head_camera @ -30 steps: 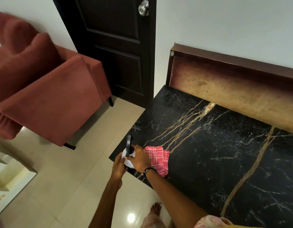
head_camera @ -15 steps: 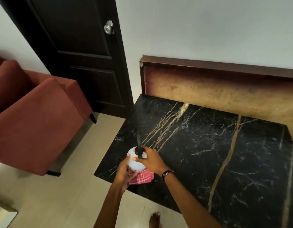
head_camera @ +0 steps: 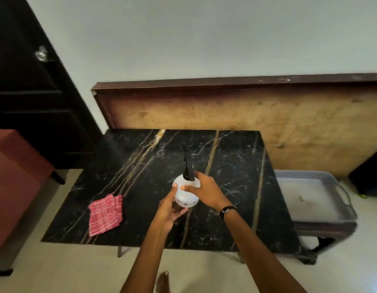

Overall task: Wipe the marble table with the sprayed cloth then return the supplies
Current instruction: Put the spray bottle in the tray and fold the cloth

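Uncovered now, the cloth [head_camera: 105, 214] lies left of both hands [head_camera: 188, 197] gripping the spray bottle [head_camera: 186, 192].

Head view, down over table [head_camera: 236, 218]

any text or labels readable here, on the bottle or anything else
None can be read.
Spray bottle: a few dark marks low on its white body, too small and blurred to read.
Wristwatch: face too small to read.
Red checked cloth and marble table: no text.
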`<state>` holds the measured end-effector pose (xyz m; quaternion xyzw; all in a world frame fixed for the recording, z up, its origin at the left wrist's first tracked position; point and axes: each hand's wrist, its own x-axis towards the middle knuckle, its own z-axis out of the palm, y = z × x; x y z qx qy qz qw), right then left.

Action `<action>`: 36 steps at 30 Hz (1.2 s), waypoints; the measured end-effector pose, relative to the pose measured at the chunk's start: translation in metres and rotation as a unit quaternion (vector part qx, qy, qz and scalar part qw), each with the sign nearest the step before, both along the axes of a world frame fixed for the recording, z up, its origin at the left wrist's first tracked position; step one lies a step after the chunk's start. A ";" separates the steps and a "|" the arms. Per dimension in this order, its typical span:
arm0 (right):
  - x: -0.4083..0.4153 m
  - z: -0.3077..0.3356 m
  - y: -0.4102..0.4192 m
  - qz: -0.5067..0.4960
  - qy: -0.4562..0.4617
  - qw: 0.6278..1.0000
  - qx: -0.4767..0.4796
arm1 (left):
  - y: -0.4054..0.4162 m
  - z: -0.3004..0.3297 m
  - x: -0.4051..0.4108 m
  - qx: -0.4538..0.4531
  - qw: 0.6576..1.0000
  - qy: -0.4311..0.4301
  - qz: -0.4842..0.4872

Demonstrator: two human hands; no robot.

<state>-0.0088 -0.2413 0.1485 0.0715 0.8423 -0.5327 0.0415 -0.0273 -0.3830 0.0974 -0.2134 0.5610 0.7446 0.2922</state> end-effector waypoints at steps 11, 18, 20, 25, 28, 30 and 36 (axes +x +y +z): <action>0.083 0.008 0.145 -0.193 -0.040 0.980 0.035 | 0.155 0.010 0.065 0.074 0.993 0.008 -0.090; 0.090 -0.018 0.198 -0.297 -0.027 0.953 0.045 | 0.212 -0.009 0.061 0.101 0.985 -0.033 -0.138; 0.087 -0.021 0.214 -0.306 -0.022 0.951 0.042 | 0.228 -0.012 0.049 0.095 0.982 -0.038 -0.160; 0.078 -0.025 0.254 -0.317 -0.026 0.947 0.048 | 0.265 -0.017 0.032 0.076 0.971 -0.044 -0.223; 0.075 -0.033 0.277 -0.329 -0.040 0.942 0.062 | 0.284 -0.027 0.025 0.066 0.965 -0.051 -0.247; 0.076 -0.041 0.291 -0.333 -0.052 0.938 0.077 | 0.292 -0.032 0.020 0.062 0.962 -0.050 -0.261; 0.074 -0.075 0.324 -0.350 -0.085 0.926 0.114 | 0.309 -0.038 0.000 0.041 0.964 -0.037 -0.262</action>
